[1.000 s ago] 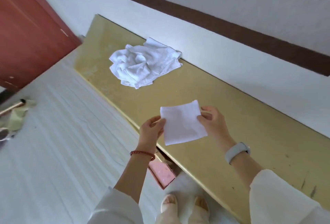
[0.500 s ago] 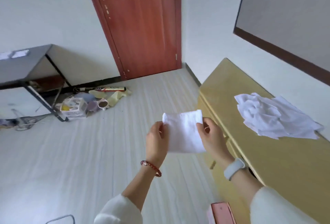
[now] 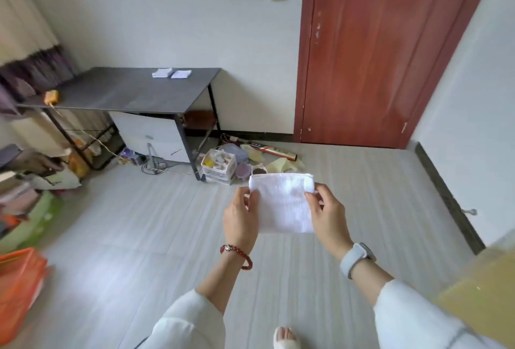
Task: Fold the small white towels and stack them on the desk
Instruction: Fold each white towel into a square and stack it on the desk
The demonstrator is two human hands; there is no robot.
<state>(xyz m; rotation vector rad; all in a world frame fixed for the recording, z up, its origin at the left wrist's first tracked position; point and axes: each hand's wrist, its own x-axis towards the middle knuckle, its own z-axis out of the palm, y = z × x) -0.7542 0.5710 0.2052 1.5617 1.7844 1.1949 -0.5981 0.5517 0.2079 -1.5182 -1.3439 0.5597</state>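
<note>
Now that she has turned from the yellow cabinet (image 3: 479, 287) toward the dark desk (image 3: 133, 92), left hand (image 3: 241, 216) and right hand (image 3: 328, 215) pinch the folded towel (image 3: 282, 204) midair, ready for stacking beside two folded piles (image 3: 171, 73).

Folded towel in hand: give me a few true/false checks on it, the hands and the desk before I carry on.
1. Both hands hold the folded towel. True: the left hand and right hand pinch its side edges.
2. The towel rests on the dark desk. False: it is held in the air above the floor.
3. Two white stacks lie on the desk. True.
4. The red door stands open. False: it is closed.
5. The watch is on the left wrist. False: it is on the right; the left wears a red bracelet.
</note>
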